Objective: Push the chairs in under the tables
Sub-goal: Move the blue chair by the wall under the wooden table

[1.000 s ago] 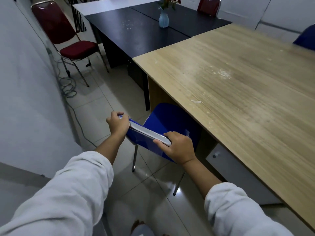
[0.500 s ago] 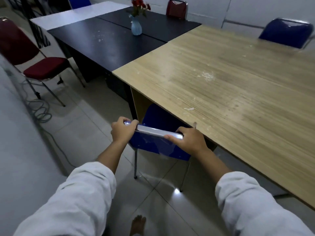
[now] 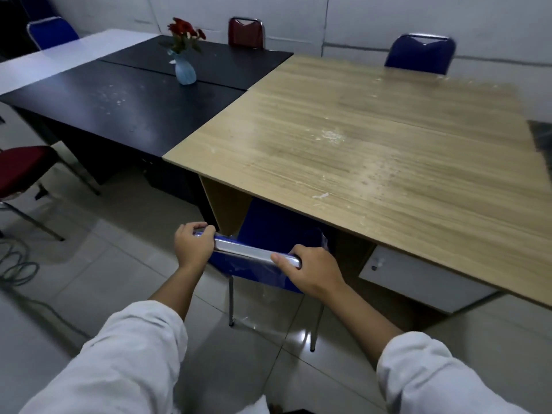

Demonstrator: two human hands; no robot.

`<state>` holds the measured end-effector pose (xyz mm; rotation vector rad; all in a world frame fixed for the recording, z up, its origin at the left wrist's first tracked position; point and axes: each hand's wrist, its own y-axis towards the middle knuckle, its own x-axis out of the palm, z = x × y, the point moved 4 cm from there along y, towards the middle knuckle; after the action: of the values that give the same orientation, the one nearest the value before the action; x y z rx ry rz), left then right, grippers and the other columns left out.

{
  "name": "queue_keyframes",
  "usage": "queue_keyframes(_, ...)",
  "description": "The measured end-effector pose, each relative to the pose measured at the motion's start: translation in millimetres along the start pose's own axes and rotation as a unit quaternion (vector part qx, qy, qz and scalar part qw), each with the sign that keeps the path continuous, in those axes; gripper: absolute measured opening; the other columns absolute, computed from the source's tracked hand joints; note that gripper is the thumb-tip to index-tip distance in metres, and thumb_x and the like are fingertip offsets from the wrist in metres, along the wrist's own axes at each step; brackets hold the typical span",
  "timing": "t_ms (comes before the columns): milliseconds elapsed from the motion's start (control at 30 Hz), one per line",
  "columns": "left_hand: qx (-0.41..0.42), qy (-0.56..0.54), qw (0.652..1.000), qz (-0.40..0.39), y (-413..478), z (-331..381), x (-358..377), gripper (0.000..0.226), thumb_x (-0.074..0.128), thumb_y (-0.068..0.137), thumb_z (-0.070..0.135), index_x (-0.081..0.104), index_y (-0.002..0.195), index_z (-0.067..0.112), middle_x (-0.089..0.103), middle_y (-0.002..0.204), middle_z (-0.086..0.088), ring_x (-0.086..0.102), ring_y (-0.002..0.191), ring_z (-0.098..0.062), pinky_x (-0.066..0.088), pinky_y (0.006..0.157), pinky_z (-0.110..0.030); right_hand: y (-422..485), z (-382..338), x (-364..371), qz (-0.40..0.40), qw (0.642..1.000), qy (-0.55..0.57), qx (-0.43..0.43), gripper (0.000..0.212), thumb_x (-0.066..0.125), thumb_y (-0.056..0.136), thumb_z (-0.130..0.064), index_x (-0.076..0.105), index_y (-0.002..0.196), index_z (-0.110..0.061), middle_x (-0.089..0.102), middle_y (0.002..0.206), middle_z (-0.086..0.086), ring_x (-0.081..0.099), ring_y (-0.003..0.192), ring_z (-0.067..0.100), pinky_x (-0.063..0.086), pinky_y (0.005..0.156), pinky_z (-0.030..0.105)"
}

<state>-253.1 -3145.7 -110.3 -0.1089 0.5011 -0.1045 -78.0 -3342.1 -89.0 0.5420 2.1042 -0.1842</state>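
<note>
A blue chair (image 3: 270,231) with a chrome frame stands at the near edge of the light wooden table (image 3: 373,156), its seat partly under the tabletop. My left hand (image 3: 192,245) grips the left end of the chair's chrome top rail. My right hand (image 3: 310,271) grips the right end of the same rail. Two chrome legs show on the floor below the backrest. The front of the seat is hidden under the table.
A black table (image 3: 119,106) with a blue vase of red flowers (image 3: 185,67) adjoins the wooden table on the left. A red chair (image 3: 21,171) stands out on the floor at the left, cables beside it. Far-side chairs: blue (image 3: 419,55), red (image 3: 246,32), blue (image 3: 50,32). A white drawer unit (image 3: 418,279) sits under the wooden table.
The chair has slid further under the wooden table with both hands still on its top rail. My view has swung right and squared up to the table.
</note>
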Motion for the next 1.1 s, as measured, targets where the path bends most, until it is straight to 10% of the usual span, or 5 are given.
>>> queue_keyframes(400, 0.180, 0.152, 0.966, -0.101, 30, 42, 16, 0.023, 0.055, 0.085, 0.025, 0.073, 0.091, 0.013, 0.056, 0.128, -0.010, 0.051, 0.119, -0.027, 0.042, 0.092, -0.036, 2, -14, 11, 0.167, 0.982, -0.016, 0.089, 0.052, 0.026, 0.095, -0.050, 0.053, 0.063, -0.018, 0.051, 0.056, -0.004, 0.048, 0.051, 0.014, 0.039, 0.052, 0.033)
queue_keyframes(500, 0.223, 0.140, 0.958, -0.114, 29, 43, 14, 0.024, 0.053, 0.087, 0.016, 0.073, 0.077, 0.008, 0.067, 0.096, -0.009, 0.061, 0.094, -0.024, 0.043, 0.069, -0.030, 8, -12, 19, 0.181, 0.981, -0.026, 0.070, 0.048, 0.031, 0.093, -0.046, 0.047, 0.058, -0.017, 0.047, 0.052, -0.003, 0.042, 0.045, 0.014, 0.029, 0.041, 0.030)
queue_keyframes(1100, 0.169, 0.143, 0.967, -0.128, 101, 74, 55, 0.031, 0.052, 0.084, 0.022, 0.063, 0.066, -0.001, 0.063, 0.072, -0.021, 0.055, 0.071, -0.028, 0.036, 0.061, -0.034, 94, 15, 7, 0.163, 0.986, -0.013, 0.027, 0.051, 0.027, 0.089, -0.049, 0.053, 0.068, -0.010, 0.043, 0.061, -0.004, 0.039, 0.055, 0.015, 0.022, 0.051, 0.027)
